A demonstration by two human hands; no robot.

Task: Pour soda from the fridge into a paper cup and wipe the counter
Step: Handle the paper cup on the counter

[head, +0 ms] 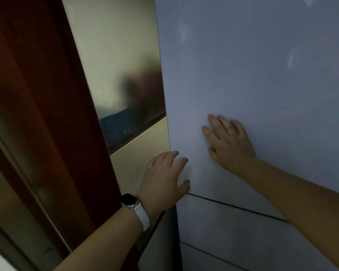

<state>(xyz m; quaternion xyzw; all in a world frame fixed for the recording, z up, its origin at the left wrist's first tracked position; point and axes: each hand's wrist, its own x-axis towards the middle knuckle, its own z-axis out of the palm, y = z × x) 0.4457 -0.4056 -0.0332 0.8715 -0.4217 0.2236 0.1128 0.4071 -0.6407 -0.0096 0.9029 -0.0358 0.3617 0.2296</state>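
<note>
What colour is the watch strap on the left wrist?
White, with a dark watch face; the watch strap shows clearly in the head view.

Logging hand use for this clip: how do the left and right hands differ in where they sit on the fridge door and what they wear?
The left hand sits at the upper fridge door's left edge, low down near the seam, fingers at the edge; the right hand lies flat on the door's face, higher up. The left wrist wears a smartwatch with a white band; the right wrist is bare. Both hands are open and hold nothing.
</note>
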